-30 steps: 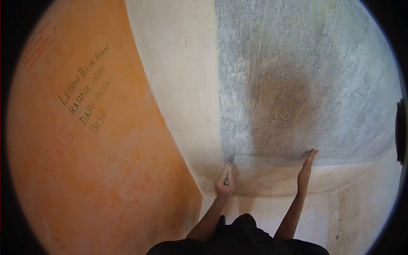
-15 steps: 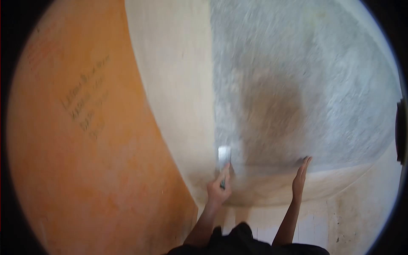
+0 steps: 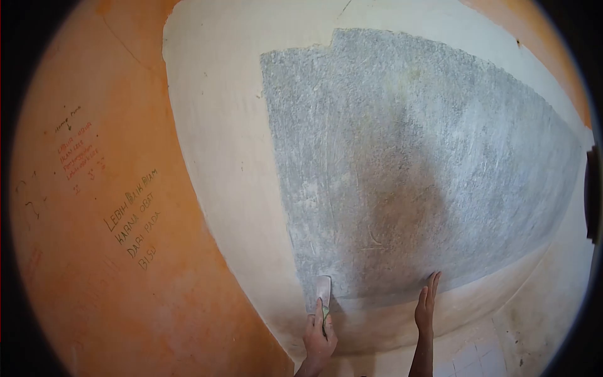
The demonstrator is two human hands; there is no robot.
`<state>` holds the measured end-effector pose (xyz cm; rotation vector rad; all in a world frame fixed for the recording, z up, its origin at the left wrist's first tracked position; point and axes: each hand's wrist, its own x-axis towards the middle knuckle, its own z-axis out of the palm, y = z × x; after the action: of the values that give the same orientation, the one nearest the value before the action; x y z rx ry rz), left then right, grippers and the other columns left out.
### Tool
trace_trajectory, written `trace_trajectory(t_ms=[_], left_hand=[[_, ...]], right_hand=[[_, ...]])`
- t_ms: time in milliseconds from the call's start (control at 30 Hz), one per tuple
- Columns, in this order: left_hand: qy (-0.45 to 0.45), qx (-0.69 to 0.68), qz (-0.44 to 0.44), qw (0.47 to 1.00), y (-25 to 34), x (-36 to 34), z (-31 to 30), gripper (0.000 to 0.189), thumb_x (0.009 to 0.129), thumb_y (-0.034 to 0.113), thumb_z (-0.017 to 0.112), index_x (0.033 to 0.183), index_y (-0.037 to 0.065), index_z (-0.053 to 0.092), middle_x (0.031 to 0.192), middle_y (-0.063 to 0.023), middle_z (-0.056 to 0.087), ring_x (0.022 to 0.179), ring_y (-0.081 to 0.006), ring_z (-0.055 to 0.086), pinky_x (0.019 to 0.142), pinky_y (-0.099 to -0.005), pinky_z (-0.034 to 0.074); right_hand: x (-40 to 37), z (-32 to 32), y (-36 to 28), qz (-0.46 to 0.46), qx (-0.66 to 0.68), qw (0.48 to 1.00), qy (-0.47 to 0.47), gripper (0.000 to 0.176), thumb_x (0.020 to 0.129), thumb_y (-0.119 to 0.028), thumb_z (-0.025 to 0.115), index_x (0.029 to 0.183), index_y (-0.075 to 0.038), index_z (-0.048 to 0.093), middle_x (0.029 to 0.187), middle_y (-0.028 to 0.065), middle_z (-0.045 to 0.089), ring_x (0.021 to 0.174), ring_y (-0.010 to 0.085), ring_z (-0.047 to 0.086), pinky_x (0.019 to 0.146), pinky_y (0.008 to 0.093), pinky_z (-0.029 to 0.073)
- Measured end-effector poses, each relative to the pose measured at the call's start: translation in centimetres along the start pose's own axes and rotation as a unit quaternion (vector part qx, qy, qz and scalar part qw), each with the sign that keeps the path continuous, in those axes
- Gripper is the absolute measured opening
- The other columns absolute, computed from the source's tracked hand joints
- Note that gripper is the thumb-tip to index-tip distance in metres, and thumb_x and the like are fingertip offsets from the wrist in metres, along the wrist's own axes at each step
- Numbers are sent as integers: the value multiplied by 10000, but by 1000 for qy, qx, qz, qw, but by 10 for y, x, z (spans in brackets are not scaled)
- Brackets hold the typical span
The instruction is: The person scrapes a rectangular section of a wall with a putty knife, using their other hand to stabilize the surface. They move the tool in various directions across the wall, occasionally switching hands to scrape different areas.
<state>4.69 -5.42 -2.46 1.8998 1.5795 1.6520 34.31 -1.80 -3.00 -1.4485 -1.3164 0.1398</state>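
Note:
My left hand (image 3: 320,339) is wrapped around the handle of a putty knife (image 3: 323,288), whose broad metal blade points up. The blade lies against the lower left part of a rough grey patch (image 3: 314,157) on the wall, close to its left edge. To the right, my right hand (image 3: 425,308) is stretched out with its fingers extended and nothing in it. Its fingertips are at the lower edge of the grey patch, apparently resting on the wall.
A smooth cream band (image 3: 220,144) surrounds the grey patch. Left of it is an orange wall (image 3: 176,301) with handwriting (image 3: 135,217). White tiles (image 3: 471,361) show at the lower right, and a dark object (image 3: 592,195) stands at the right edge. A shadow falls over the patch.
The view has tilted upward, so both hands and the wall sit lower in the picture and the patch's top edge shows. The putty knife stays in my left hand, at the patch's lower left.

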Motion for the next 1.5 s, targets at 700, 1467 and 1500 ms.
trace_trajectory(t_ms=[700, 1467, 1500], left_hand=[[186, 66, 143, 970, 211, 217, -86, 361, 1004, 246, 550, 1336, 132, 632, 706, -210, 631, 632, -297, 633, 607, -385, 477], [200, 171, 94, 960, 289, 277, -123, 309, 953, 286, 629, 1160, 80, 731, 561, -107, 481, 537, -103, 457, 540, -308, 406], [246, 179, 144, 942, 285, 299, -118, 324, 950, 299, 633, 1142, 59, 733, 570, -113, 524, 547, -112, 492, 557, -319, 429]], right_hand=[[35, 15, 58, -30, -119, 992, -22, 747, 1056, -387, 333, 1569, -9, -57, 1629, 249, -146, 1486, 461, -177, 1145, 622, -134], [41, 37, 88, -105, -165, 980, -34, 830, 1047, -423, 358, 1527, 86, -89, 1562, 348, -234, 1399, 577, -271, 1060, 724, -164], [43, 40, 84, -134, -172, 976, 21, 803, 1044, -415, 368, 1539, 74, -32, 1576, 343, -193, 1417, 574, -228, 1067, 727, -144]])
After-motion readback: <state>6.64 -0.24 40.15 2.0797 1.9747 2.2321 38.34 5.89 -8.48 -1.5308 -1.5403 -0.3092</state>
